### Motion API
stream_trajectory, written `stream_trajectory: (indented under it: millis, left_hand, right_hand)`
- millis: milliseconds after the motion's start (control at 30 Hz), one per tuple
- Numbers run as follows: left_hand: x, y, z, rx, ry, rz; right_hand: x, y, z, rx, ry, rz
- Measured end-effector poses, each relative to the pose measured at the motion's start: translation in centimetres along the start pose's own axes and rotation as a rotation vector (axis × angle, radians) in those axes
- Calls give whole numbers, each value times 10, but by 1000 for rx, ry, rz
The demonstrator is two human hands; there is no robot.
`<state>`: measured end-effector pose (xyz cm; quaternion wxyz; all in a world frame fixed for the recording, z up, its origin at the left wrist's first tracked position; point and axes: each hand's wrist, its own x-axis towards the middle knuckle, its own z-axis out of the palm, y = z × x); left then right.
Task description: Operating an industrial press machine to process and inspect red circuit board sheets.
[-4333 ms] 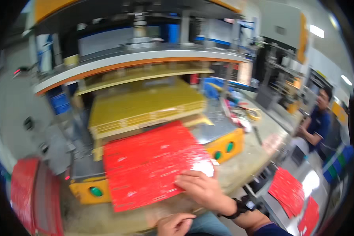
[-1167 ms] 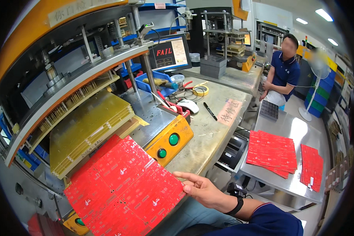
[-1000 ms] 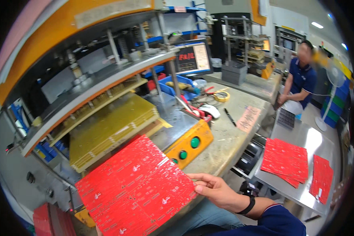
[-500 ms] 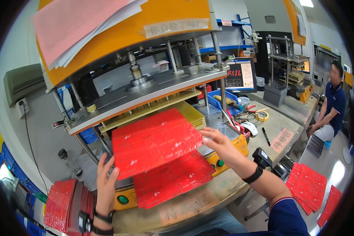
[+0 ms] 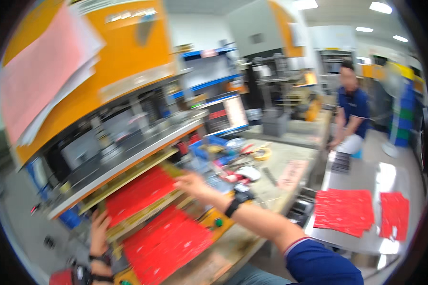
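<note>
A red circuit board [image 5: 140, 192] lies inside the orange press machine [image 5: 114, 90], on its yellow fixture under the grey upper plate. My left hand [image 5: 99, 232] touches the board's near left corner. My right hand [image 5: 192, 183] reaches across to the board's far right edge, fingers on it. A second red board [image 5: 166, 244] lies flat in front of the press on the bench edge. The picture is blurred, so the exact grip is unclear.
Green buttons [image 5: 218, 222] sit on the press's orange front. A monitor [image 5: 226, 114], blue bin and tools stand on the bench to the right. Stacks of red boards [image 5: 345, 211] lie on a steel table. A seated person [image 5: 352, 116] is beyond. More red boards [image 5: 64, 277] stand lower left.
The board that both hands held up in front of the press has gone down and in onto the yellow fixture. Both hands followed it. My head turned right.
</note>
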<state>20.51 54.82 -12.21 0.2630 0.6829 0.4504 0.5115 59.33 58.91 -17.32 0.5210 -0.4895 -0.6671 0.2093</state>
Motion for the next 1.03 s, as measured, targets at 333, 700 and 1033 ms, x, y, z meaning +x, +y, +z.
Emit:
stream_trajectory:
  millis: [333, 700, 1033]
  left_hand:
    - [-14, 6, -2, 353, -81, 101]
    - [-189, 108, 22, 462, -161, 175]
    - [-251, 80, 1, 412, -105, -46]
  right_hand:
    - [-24, -11, -5, -21, 87, -80]
    - [-225, -53, -36, 87, 106, -253]
    - [-252, -58, -33, 144, 35, -178]
